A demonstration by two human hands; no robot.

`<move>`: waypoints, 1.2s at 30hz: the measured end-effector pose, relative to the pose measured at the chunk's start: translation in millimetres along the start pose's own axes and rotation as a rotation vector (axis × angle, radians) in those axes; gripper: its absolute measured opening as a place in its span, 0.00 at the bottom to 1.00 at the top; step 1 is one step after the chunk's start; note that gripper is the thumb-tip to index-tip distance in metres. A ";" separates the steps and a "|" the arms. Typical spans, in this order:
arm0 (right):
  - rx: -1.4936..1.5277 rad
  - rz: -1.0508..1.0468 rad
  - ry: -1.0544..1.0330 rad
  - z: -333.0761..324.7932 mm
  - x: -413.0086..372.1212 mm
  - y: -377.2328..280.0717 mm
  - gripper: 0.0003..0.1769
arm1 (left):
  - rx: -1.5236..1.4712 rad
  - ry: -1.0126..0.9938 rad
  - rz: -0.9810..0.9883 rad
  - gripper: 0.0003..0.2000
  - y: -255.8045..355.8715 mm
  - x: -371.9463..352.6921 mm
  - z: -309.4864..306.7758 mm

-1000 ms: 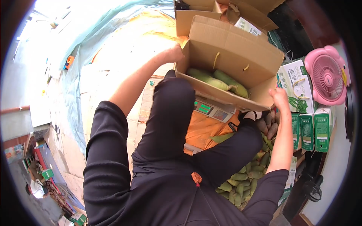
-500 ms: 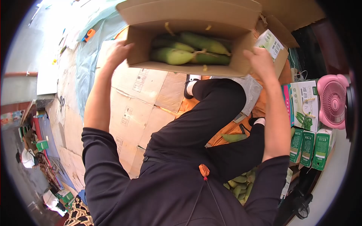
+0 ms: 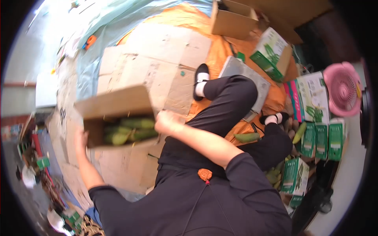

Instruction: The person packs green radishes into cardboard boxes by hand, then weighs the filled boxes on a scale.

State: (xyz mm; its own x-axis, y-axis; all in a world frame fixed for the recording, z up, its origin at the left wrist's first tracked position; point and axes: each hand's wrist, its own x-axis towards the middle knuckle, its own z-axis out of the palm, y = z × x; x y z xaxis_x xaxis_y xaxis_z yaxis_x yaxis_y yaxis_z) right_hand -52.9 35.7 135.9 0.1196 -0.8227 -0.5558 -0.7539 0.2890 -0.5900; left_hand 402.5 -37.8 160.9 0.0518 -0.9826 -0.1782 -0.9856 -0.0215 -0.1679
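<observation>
An open cardboard box [image 3: 118, 103] with several green radishes [image 3: 130, 130] inside is held between my two hands, left of my legs and over the flattened cardboard. My left hand [image 3: 81, 138] is closed on its left end. At its right end my right hand [image 3: 167, 121] is closed on the box wall. The box looks slightly blurred, and one long flap stands up on its far side.
Flattened cardboard [image 3: 157, 51] covers the floor beside an orange sheet [image 3: 222, 55]. Another open box [image 3: 232, 21] stands at the far side. Printed green-and-white boxes [image 3: 330, 139] and a pink fan [image 3: 342, 89] are at the right. A loose radish [image 3: 247, 137] lies between my legs.
Both hands have carried the box of radishes from the far middle to the left and nearer to me. The open box at the far side now shows fully.
</observation>
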 end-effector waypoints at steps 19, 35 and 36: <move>0.387 -0.332 0.556 -137.9 -83.6 39.0 0.15 | -0.503 0.126 0.367 0.17 114.8 102.3 48.9; 1.077 0.571 2.096 -79.1 -427.6 432.2 0.12 | -1.093 0.367 0.485 0.16 221.4 139.6 -97.2; 1.021 0.692 2.188 -37.8 -447.7 476.3 0.12 | -1.134 0.384 0.484 0.16 232.3 134.1 -107.3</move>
State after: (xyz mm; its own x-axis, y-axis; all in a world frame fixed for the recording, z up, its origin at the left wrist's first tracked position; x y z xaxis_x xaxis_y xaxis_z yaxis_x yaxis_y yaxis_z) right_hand -490.0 523.1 125.9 -0.8668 0.4986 -0.0086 0.0671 0.0995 -0.9928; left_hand 163.2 -194.4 202.0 -0.2096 -0.9201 0.3308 -0.4862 0.3916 0.7812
